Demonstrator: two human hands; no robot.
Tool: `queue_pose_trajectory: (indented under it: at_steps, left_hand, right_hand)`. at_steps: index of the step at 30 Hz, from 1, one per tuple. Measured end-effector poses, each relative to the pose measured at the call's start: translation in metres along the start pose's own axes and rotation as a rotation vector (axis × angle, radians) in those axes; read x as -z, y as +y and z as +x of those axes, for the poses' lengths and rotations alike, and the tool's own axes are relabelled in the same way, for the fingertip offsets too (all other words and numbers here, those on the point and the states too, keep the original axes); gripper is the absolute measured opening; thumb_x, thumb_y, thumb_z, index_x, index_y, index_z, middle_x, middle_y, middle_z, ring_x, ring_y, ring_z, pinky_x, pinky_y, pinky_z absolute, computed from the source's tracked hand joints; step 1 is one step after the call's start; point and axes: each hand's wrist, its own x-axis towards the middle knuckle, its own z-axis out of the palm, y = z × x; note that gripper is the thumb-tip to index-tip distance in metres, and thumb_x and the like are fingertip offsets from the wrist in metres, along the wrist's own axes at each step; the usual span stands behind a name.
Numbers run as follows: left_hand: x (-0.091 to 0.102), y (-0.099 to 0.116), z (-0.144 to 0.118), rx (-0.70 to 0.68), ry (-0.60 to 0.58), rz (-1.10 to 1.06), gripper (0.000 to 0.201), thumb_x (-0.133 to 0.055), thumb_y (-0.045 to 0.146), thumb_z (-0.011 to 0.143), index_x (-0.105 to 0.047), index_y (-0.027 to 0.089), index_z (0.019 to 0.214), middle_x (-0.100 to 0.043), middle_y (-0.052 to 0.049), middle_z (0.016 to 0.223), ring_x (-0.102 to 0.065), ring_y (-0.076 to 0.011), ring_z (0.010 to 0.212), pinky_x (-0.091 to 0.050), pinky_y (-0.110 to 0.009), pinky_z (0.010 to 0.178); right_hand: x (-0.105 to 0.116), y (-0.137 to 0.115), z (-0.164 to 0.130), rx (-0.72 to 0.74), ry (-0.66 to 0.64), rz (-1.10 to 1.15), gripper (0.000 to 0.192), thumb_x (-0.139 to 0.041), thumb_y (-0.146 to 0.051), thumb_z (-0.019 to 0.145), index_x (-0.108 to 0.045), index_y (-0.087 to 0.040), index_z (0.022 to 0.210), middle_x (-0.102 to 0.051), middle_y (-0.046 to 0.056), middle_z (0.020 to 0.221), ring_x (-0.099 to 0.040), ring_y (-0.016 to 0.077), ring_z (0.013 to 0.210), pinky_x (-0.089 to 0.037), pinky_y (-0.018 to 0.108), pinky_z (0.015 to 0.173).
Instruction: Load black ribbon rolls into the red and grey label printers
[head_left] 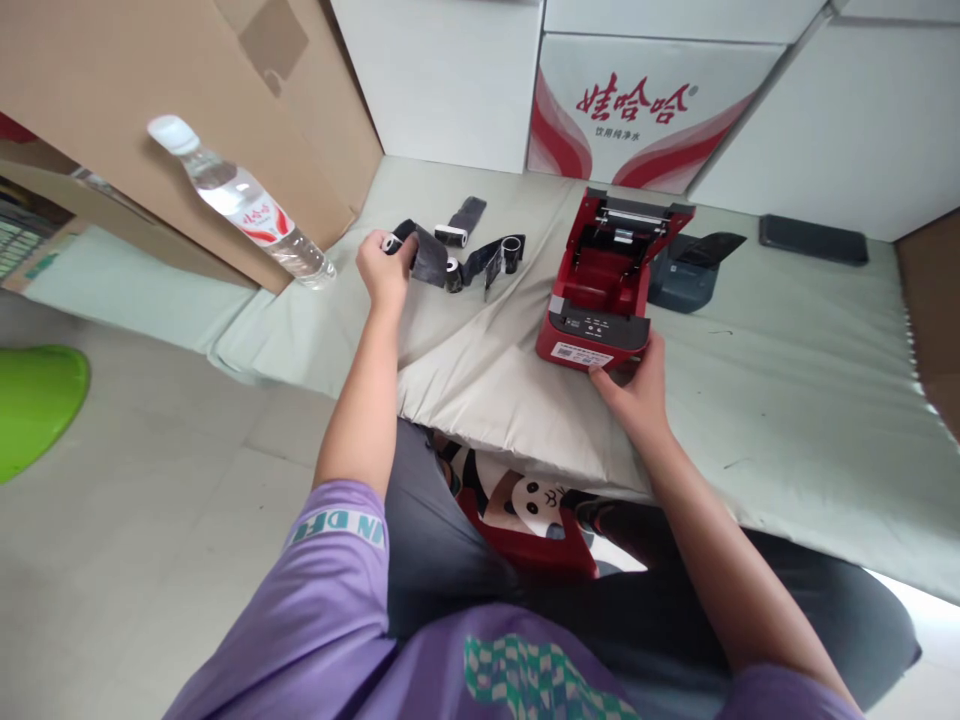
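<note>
One red printer (pixel 611 285), one grey printer (pixel 686 275), one water bottle (pixel 244 205). Three black ribbon rolls (pixel 452 236) (pixel 453 274) (pixel 512 254). One phone (pixel 814 240).

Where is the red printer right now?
In the head view, the red printer sits open on the padded table, right of centre, touched by the right hand.

Water bottle (pixel 244 205) (lying tilted), black phone (pixel 814 240), green stool (pixel 34 400).

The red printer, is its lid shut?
No, the red printer has its lid tipped up at the back, showing the hollow inside, while the right hand touches its front.
</note>
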Motion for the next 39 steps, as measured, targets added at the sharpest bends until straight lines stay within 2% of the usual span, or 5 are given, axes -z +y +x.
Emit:
queue_pose_trajectory:
  at_steps: [7,19,24,32,39]
  left_hand:
    - [-0.009,0.04,-0.013,0.326,0.147,0.188,0.063,-0.086,0.049,0.097,-0.034,0.025,0.069,-0.037,0.007,0.066,-0.042,-0.0133,0.081,-0.025,-0.033,0.076]
    - [-0.008,0.036,-0.012,0.279,0.313,0.183,0.052,-0.073,0.032,0.104,-0.028,0.029,0.077,-0.064,-0.001,0.096,-0.065,-0.022,0.124,-0.044,-0.038,0.11]
    - [0.0,0.033,-0.01,0.354,0.185,0.253,0.049,-0.071,0.026,0.105,-0.031,0.026,0.076,-0.062,0.0,0.094,-0.062,-0.0168,0.118,-0.039,-0.036,0.105]
    - [-0.013,0.037,-0.023,0.195,-0.024,0.439,0.008,-0.072,0.026,0.095,-0.065,0.024,0.093,-0.075,-0.011,0.127,-0.073,-0.0342,0.126,-0.055,-0.042,0.101]
    - [-0.004,0.034,-0.023,0.16,-0.088,0.426,0.025,-0.077,0.036,0.094,-0.075,0.025,0.116,-0.073,-0.011,0.136,-0.07,-0.0328,0.134,-0.055,-0.044,0.11]
  right_hand:
    - [0.0,-0.003,0.0,0.002,0.002,-0.009,0.08,-0.083,-0.051,0.084,-0.047,-0.027,0.151,-0.062,0.015,0.138,-0.067,0.0268,0.099,-0.066,0.051,0.085]
    - [0.002,-0.011,0.0,-0.031,0.008,0.028,0.079,-0.086,-0.047,0.08,-0.051,-0.026,0.148,-0.065,0.014,0.138,-0.068,0.0248,0.1,-0.065,0.047,0.085]
    - [0.002,-0.009,0.0,-0.031,0.011,0.019,0.08,-0.087,-0.048,0.081,-0.05,-0.027,0.149,-0.065,0.014,0.139,-0.069,0.0256,0.101,-0.065,0.048,0.086]
    - [0.003,-0.009,0.0,-0.019,0.003,-0.001,0.079,-0.084,-0.048,0.082,-0.05,-0.027,0.15,-0.064,0.013,0.137,-0.068,0.0251,0.099,-0.064,0.048,0.087]
    - [0.004,-0.01,-0.001,-0.018,-0.012,0.003,0.08,-0.083,-0.047,0.082,-0.048,-0.027,0.151,-0.064,0.013,0.135,-0.07,0.0278,0.107,-0.064,0.051,0.09]
